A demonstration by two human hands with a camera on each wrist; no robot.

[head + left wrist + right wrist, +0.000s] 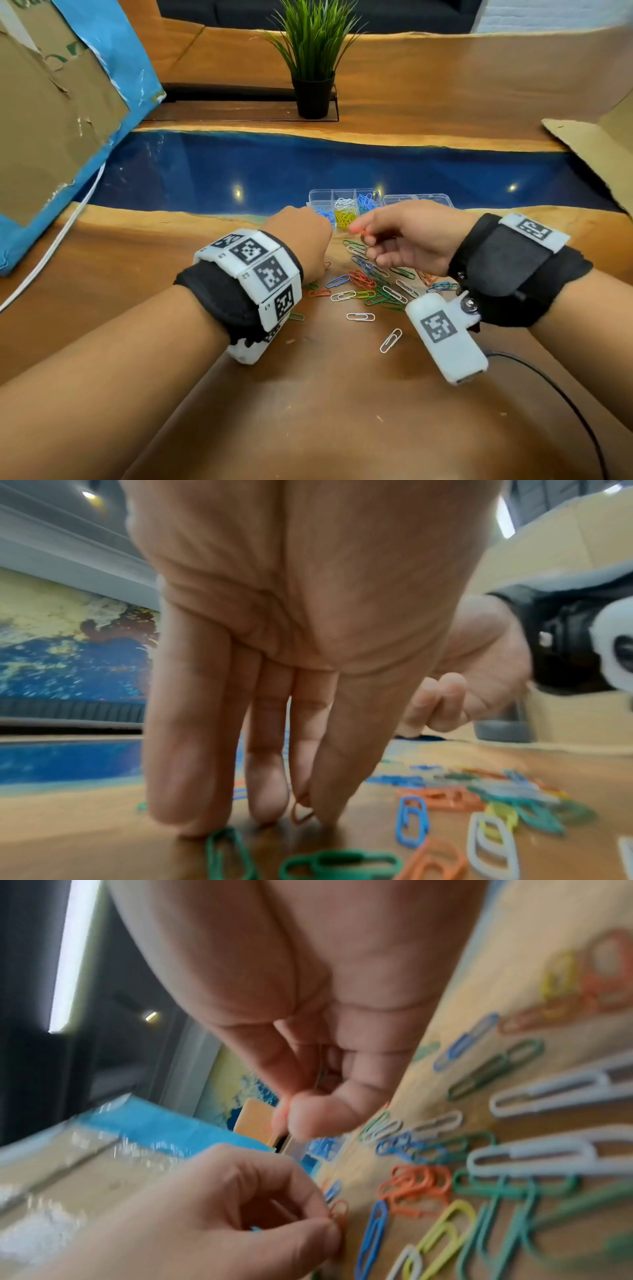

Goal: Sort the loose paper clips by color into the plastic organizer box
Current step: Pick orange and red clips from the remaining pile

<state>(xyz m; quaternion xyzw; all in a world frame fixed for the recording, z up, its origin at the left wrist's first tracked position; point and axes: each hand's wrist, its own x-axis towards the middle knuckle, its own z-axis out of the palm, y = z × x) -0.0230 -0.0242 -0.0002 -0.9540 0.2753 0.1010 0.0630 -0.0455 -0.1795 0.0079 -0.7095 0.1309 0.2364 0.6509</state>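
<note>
The clear plastic organizer box stands at the wooden table's far edge, lid open to the right; its compartments hold blue, white and yellow clips. A pile of loose clips in mixed colors lies between my wrists. My left hand points down at the pile's left edge, and its thumb and a finger pinch an orange clip against the table. My right hand hovers just in front of the box, pinching another orange clip between thumb and forefinger. The right wrist view is blurred.
A potted plant stands far back. Torn cardboard leans at the left; another cardboard sheet lies at the right. A white cable runs along the left, a black cable near my right forearm. Blue resin strip behind the box.
</note>
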